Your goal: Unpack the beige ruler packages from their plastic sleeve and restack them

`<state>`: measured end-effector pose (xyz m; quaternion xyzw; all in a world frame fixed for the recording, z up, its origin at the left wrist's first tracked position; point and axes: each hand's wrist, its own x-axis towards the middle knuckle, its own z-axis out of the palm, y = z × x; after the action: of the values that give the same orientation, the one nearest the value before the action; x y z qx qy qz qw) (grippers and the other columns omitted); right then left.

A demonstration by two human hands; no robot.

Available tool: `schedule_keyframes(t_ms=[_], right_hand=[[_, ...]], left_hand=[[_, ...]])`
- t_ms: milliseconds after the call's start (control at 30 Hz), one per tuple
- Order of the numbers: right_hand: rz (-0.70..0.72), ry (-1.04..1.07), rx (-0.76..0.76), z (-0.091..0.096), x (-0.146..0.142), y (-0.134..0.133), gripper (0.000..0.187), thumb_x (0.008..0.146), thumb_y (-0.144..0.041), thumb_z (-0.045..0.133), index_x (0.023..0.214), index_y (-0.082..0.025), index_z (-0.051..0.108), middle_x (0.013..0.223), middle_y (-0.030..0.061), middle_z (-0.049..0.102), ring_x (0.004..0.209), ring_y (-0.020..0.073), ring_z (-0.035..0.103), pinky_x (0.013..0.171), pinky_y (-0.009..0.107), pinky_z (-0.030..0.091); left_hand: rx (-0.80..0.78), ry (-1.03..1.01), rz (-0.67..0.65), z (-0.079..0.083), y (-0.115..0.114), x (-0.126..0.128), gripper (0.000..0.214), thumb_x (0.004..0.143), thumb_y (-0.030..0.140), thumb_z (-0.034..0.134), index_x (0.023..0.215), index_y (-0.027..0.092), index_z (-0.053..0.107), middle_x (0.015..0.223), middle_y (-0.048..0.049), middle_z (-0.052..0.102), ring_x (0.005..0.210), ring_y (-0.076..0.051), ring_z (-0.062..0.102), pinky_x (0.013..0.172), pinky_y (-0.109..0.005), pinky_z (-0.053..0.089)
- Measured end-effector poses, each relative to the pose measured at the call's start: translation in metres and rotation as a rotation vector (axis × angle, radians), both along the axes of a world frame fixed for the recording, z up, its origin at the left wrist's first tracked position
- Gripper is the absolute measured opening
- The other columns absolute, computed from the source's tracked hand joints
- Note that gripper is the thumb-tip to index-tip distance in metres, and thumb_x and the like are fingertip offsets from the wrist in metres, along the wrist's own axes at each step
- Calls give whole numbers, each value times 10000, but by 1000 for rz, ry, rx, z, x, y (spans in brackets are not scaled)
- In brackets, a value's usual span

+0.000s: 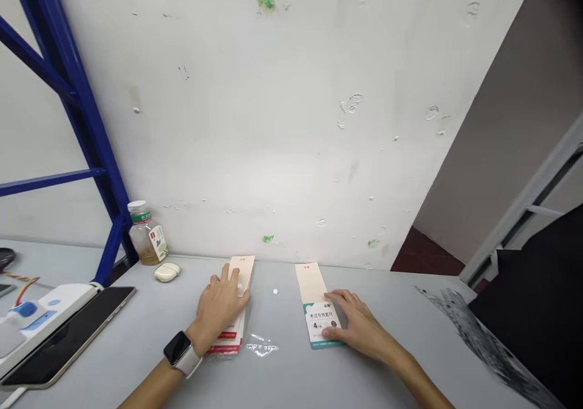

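While my right hand (354,325) rests over its right edge, a teal-and-white packet (320,330) lies flat on the grey table (291,385), its white face printed with dark characters and a bold 4, teal bands crossing the top and bottom. From its upper end a plain cream strip (310,281) with a small red mark runs toward the wall (273,142). My right thumb lies on the printed face, parted from the fingers, whose tips reach the strip's lower end. To its left, well apart, red-banded packets (225,349) lie overlapping, partly covered by my left hand (222,303); the fingers are loosely spread, and another cream strip (246,268) shows beyond them. Shiny clear plastic (263,346) glints between the packets. I wear a white-strapped watch (183,353) on my left wrist. Farther left are a small cream case (167,272), a white-capped jar (148,237) and a dark-screened phone (68,337).
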<state>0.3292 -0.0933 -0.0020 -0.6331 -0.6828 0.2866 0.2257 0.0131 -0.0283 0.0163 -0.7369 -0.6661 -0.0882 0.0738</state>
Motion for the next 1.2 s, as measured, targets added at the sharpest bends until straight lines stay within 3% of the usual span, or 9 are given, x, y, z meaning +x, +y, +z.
schedule_keyframes(t_ms=[100, 200, 300, 367, 433, 633, 800, 1000, 1200], right_hand=[[21, -50, -48, -2, 1, -1, 740, 583, -491, 801, 1262, -321, 561, 1420, 58, 447, 1278, 343, 395, 1059, 455, 326], [5, -8, -49, -1, 0, -1, 592, 579, -380, 798, 1125, -298, 586, 1389, 54, 467, 1257, 335, 414, 1018, 437, 360], [-3, 140, -63, 0, 0, 1, 362, 666, -299, 708, 994, -291, 556, 1235, 37, 569, 1156, 292, 502, 898, 384, 435], [12, 277, -97, 0, -1, 2, 222, 746, -311, 636, 931, -276, 519, 1053, 28, 635, 990, 253, 584, 778, 347, 463], [42, 424, -115, -1, -3, 4, 201, 796, -364, 607, 920, -265, 484, 911, 14, 661, 846, 222, 616, 707, 328, 463], [57, 690, -187, -3, -18, 1, 594, 791, -486, 655, 1277, -288, 377, 815, -9, 677, 700, 204, 648, 551, 280, 428], [64, 630, -266, -4, -26, -3, 556, 798, -397, 650, 1284, -247, 425, 649, -44, 632, 535, 157, 575, 474, 255, 379], [4, 650, -242, -6, -32, -2, 653, 771, -372, 665, 1336, -214, 380, 625, -55, 629, 512, 155, 581, 461, 248, 396], [-25, 677, -177, -11, -46, 0, 625, 781, -403, 664, 1307, -219, 381, 709, -27, 685, 683, 199, 661, 607, 293, 473]], left_hand=[[13, -19, -4, -1, 1, 0, 334, 872, 298, 432, 1128, 143, 580, 1328, -206, 497, 905, -337, 603, 650, -415, 481], [61, -24, -38, -3, 1, 3, 330, 882, 306, 466, 1136, 142, 598, 1410, -214, 449, 1125, -422, 535, 815, -531, 465], [66, -103, -304, -6, -2, 11, 330, 905, 280, 480, 1202, 178, 578, 1435, -164, 464, 1328, -380, 394, 1026, -517, 355], [-2, -184, -540, -8, -8, 17, 342, 923, 257, 461, 1249, 204, 551, 1377, -130, 535, 1293, -315, 452, 1069, -465, 327], [-68, -244, -661, -10, -14, 24, 339, 939, 252, 437, 1259, 223, 543, 1284, -106, 603, 1181, -285, 538, 1058, -451, 331], [-73, -205, -572, -18, -24, 39, 287, 971, 239, 360, 1107, 206, 611, 1070, -112, 632, 977, -287, 565, 872, -435, 409], [-80, -232, -583, -17, -25, 43, 303, 988, 218, 329, 833, 212, 589, 911, -82, 594, 819, -264, 543, 735, -406, 406], [-161, -409, -635, -19, -28, 47, 303, 1011, 246, 275, 926, 228, 565, 956, -48, 572, 860, -221, 547, 761, -352, 407], [-196, -399, -659, -33, -30, 51, 257, 1011, 250, 298, 932, 229, 542, 964, -41, 552, 809, -199, 549, 702, -320, 392]])
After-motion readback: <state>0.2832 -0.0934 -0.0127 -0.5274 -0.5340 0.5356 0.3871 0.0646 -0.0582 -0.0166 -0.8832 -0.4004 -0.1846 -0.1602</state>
